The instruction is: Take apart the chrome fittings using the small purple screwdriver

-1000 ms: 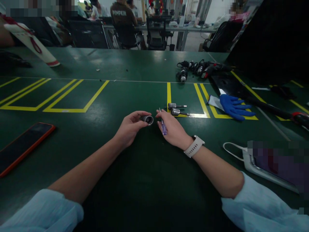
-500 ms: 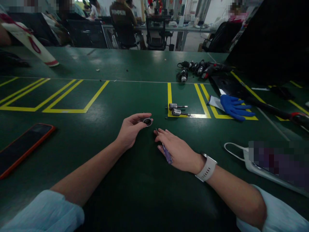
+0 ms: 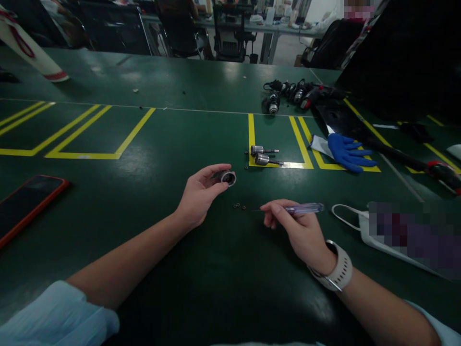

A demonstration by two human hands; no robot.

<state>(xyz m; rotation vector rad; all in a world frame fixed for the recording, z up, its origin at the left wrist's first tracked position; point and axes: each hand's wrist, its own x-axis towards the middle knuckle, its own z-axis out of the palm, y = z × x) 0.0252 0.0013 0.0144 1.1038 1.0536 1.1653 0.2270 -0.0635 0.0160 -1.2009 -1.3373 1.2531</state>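
My left hand grips a short metal cylinder between thumb and fingers, its open end facing me, just above the green table. My right hand pinches a small screwdriver with a clear purple handle; the thin shaft points left, toward two tiny dark screws or nuts that lie on the table between my hands. A white watch sits on my right wrist.
Two metal cylinders with shafts lie by a yellow line. A blue glove and black motor parts are further right. A face mask, a phone in a red case at left; people sit at far tables.
My right hand drew back to the right and turned the screwdriver from lying along the palm to a pinch with its tip pointing left. The left hand stayed in place with the cylinder.
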